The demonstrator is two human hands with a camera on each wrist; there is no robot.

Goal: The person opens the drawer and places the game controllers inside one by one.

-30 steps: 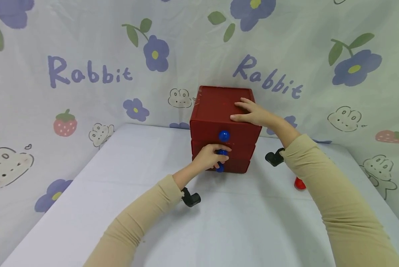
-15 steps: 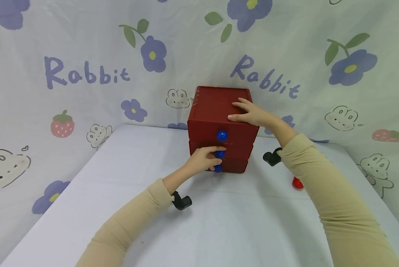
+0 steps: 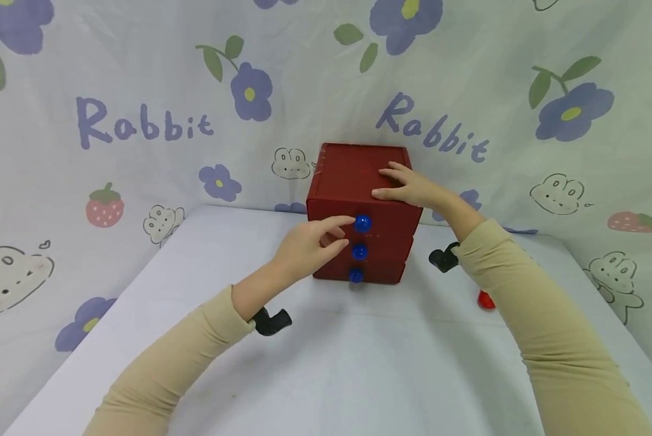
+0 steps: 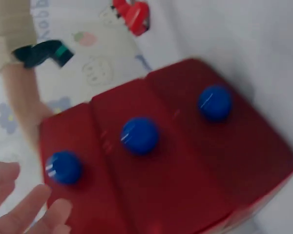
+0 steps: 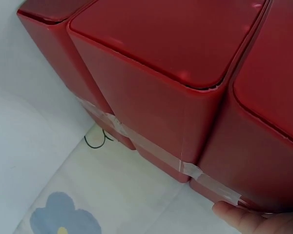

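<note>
A dark red three-drawer box (image 3: 342,172) stands against the backdrop, its drawers all flush. Down its front run a top blue knob (image 3: 362,223), a middle knob (image 3: 359,251) and a bottom knob (image 3: 355,276). My left hand (image 3: 301,249) is in front of the box, index finger extended close to the top knob and thumb apart, below it. In the left wrist view its fingers (image 4: 19,214) show beside that same knob (image 4: 64,167), holding nothing. My right hand (image 3: 415,189) rests on the box's top near the right edge, fingers spread.
A small red object (image 3: 486,300) lies on the white table (image 3: 385,375) to the right, partly behind the right sleeve (image 3: 543,321). Clear tape (image 5: 156,152) runs along the box's side. A printed cloth (image 3: 151,72) hangs close behind the box.
My left hand has left the middle knob, drawn back to the left and risen toward the top knob, its grip loosened. My right hand stays on the box top.
</note>
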